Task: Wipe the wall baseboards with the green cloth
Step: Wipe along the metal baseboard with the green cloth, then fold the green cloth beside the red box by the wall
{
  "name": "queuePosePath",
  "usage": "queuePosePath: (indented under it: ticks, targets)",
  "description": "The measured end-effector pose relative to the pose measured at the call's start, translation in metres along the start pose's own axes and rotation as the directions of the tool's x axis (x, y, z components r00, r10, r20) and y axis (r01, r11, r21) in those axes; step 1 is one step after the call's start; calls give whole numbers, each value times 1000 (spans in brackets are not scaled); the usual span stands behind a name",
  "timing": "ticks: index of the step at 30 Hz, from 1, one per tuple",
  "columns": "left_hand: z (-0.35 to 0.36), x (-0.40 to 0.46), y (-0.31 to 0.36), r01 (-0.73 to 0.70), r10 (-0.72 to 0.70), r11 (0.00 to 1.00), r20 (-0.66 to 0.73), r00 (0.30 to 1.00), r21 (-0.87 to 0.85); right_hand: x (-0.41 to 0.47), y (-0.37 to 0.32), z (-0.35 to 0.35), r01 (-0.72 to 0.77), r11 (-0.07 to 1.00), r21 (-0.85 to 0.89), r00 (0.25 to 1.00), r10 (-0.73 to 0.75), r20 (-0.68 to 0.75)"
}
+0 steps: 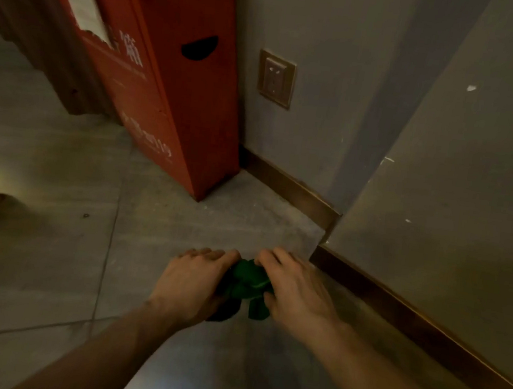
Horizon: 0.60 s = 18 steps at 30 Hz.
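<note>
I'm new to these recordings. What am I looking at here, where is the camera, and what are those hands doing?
There is no machine here. One camera worn on a person's head looks forward and down. The left hand and right hand hold a bunched green cloth between them, above a grey floor. A brown baseboard runs along the foot of the wall on the right, and a second stretch runs behind it to a tall red box. A wall socket sits above. The cloth is not touching any baseboard.

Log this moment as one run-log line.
stage: preparing | green cloth: bunched between left hand and right hand | baseboard: not touched
</note>
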<state>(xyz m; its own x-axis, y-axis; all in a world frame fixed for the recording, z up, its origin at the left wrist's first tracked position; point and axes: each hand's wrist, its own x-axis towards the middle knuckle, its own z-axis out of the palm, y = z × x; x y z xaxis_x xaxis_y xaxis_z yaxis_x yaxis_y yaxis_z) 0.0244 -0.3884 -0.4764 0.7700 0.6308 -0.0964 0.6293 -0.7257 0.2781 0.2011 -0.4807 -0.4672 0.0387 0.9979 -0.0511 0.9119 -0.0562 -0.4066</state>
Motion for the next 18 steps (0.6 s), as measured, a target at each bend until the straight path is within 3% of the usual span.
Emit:
queuePosePath:
  ticks: [8,18]
  targets:
    - [-126,-62,58,100,-96,989,48,994,-105,-39,-72,-123,22,999,28,994,-25,108]
    - [-388,-113,170,300,-300,948,15,954,-109,-67,-185,-384,45,999,31,988,-49,143]
